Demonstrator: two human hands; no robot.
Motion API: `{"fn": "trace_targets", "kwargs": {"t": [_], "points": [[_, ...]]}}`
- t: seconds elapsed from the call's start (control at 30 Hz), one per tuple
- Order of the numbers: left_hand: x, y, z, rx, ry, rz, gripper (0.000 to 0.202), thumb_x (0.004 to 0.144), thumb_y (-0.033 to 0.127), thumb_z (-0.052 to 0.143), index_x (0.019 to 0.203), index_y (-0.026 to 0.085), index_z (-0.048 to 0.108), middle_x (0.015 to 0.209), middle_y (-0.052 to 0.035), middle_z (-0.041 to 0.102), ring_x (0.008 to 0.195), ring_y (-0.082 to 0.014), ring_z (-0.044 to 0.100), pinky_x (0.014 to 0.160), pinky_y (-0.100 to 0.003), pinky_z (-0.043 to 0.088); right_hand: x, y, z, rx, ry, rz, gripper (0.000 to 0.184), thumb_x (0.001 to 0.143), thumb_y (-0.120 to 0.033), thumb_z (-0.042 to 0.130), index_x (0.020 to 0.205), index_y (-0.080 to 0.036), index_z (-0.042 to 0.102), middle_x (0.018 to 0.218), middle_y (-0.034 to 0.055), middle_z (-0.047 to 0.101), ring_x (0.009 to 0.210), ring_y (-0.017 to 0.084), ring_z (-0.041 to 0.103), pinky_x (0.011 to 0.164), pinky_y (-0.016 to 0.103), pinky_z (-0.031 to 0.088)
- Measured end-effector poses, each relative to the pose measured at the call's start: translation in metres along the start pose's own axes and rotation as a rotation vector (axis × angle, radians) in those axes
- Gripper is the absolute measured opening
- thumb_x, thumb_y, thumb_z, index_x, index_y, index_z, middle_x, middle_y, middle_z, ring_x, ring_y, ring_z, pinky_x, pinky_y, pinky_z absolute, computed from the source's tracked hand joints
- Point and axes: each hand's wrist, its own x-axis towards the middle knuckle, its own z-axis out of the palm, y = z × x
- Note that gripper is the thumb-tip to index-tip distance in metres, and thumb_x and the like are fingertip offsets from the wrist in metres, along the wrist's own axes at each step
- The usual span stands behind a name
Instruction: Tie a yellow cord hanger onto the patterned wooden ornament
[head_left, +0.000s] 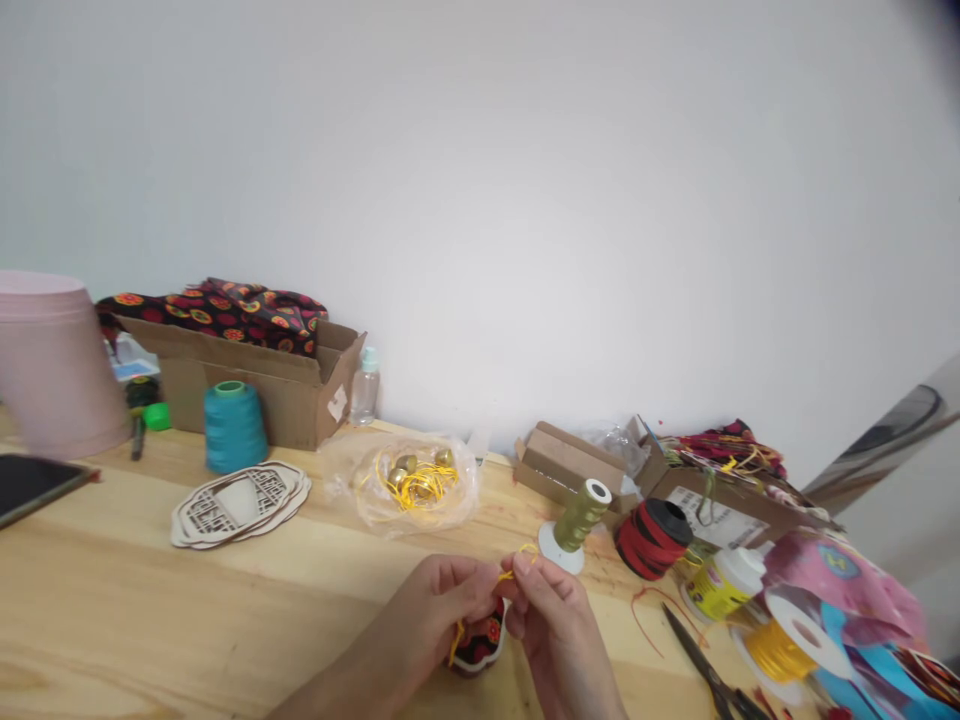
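My left hand (450, 605) is closed, with thumb and forefinger pinching a yellow cord (506, 576). The same cord runs across to my right hand (546, 600), whose thumb and fingertips are pressed together on it; a small loop rises above them. Under and between the hands shows a small dark piece with red and orange patterned fabric and a pale edge (480, 645), partly hidden by the left fingers. Another stretch of yellow cord hangs by the left fingers.
Behind my hands lie a plastic bag (345, 480) with brass bells and yellow cord, and cut wooden shapes (225, 510). Rightward are an olive thread spool (577, 515), a red cord spool (651, 540), a glue bottle (724, 585), scissors (701, 655) and a yellow cord spool (780, 650).
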Motion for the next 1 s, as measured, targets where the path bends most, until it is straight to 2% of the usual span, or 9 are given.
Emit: {"fn": "trace_targets", "kwargs": {"t": [0.1,0.27,0.43,0.53,0.6,0.77,0.87,0.93,1.0], "points": [[0.0,0.001,-0.001,0.076,0.018,0.015,0.037,0.073,0.037,0.05,0.045,0.015,0.041,0.047,0.0044,0.036,0.047,-0.0081,0.028,0.048,-0.023,0.02,0.0,-0.001,-0.001,-0.013,0.032,-0.011,0.018,0.062,-0.029,0.068,0.059,-0.012,0.063,0.046,-0.0049,0.041,0.043,0.003,0.032,0.039,0.014,0.024],[0.002,-0.003,-0.006,0.151,0.097,-0.004,0.029,0.072,0.036,0.052,0.06,0.011,0.06,0.044,0.0078,0.027,0.045,-0.0076,0.022,0.046,-0.022,0.018,0.001,-0.003,-0.003,-0.04,0.039,-0.027,0.021,0.061,-0.031,0.067,0.057,-0.012,0.062,0.043,-0.0065,0.033,0.04,0.003,0.024,0.037,0.015,0.017],[0.002,-0.002,-0.002,0.231,0.159,-0.027,0.029,0.067,0.036,0.056,0.052,0.011,0.06,0.042,0.0059,0.034,0.044,-0.0079,0.026,0.045,-0.021,0.019,0.0,-0.002,-0.003,0.0,0.104,-0.021,0.021,0.054,-0.028,0.071,0.048,-0.011,0.059,0.04,-0.0082,0.028,0.038,0.002,0.017,0.035,0.017,0.013],[0.0,0.002,-0.002,0.298,0.134,-0.055,0.03,0.066,0.037,0.056,0.053,0.011,0.061,0.045,0.0033,0.042,0.044,-0.0087,0.032,0.045,-0.021,0.022,0.0,-0.003,-0.004,-0.002,0.116,-0.022,0.02,0.055,-0.027,0.07,0.048,-0.011,0.059,0.038,-0.0094,0.025,0.036,0.002,0.015,0.034,0.018,0.011],[-0.001,0.004,-0.004,0.318,0.105,-0.062,0.03,0.067,0.038,0.056,0.057,0.01,0.062,0.046,0.0034,0.042,0.045,-0.0085,0.033,0.046,-0.021,0.022,0.0,-0.005,-0.005,-0.047,0.091,-0.027,0.02,0.057,-0.028,0.069,0.051,-0.011,0.06,0.038,-0.0091,0.026,0.036,0.002,0.017,0.035,0.018,0.011],[-0.002,0.007,-0.005,0.133,0.0,-0.048,0.035,0.075,0.041,0.046,0.069,0.01,0.063,0.048,0.0041,0.039,0.044,-0.0074,0.031,0.046,-0.02,0.024,0.004,-0.005,-0.01,-0.134,-0.005,-0.045,0.026,0.065,-0.036,0.063,0.065,-0.01,0.064,0.041,-0.0069,0.032,0.039,0.004,0.024,0.039,0.018,0.016],[-0.003,0.01,-0.001,0.117,-0.076,-0.047,0.031,0.076,0.038,0.047,0.065,0.011,0.059,0.052,0.0024,0.043,0.046,-0.0076,0.034,0.049,-0.02,0.027,0.007,-0.002,-0.01,-0.116,-0.011,-0.107,0.036,0.069,-0.046,0.054,0.077,-0.012,0.065,0.045,-0.0055,0.035,0.041,0.006,0.031,0.04,0.018,0.023],[-0.004,0.014,0.002,0.155,-0.061,0.005,0.029,0.075,0.036,0.049,0.059,0.012,0.055,0.053,0.0023,0.045,0.047,-0.0072,0.035,0.049,-0.019,0.028,0.006,-0.001,-0.008,-0.182,-0.05,-0.167,0.043,0.073,-0.051,0.045,0.085,-0.014,0.064,0.051,-0.0022,0.043,0.047,0.01,0.04,0.046,0.02,0.032],[-0.005,0.02,0.005,0.185,-0.016,0.097,0.027,0.075,0.034,0.05,0.059,0.013,0.055,0.055,0.0014,0.048,0.05,-0.008,0.039,0.051,-0.019,0.031,0.005,0.001,-0.005,-0.351,-0.137,-0.249,0.042,0.076,-0.05,0.041,0.088,-0.016,0.064,0.063,0.0024,0.053,0.061,0.015,0.047,0.057,0.025,0.037]]}}
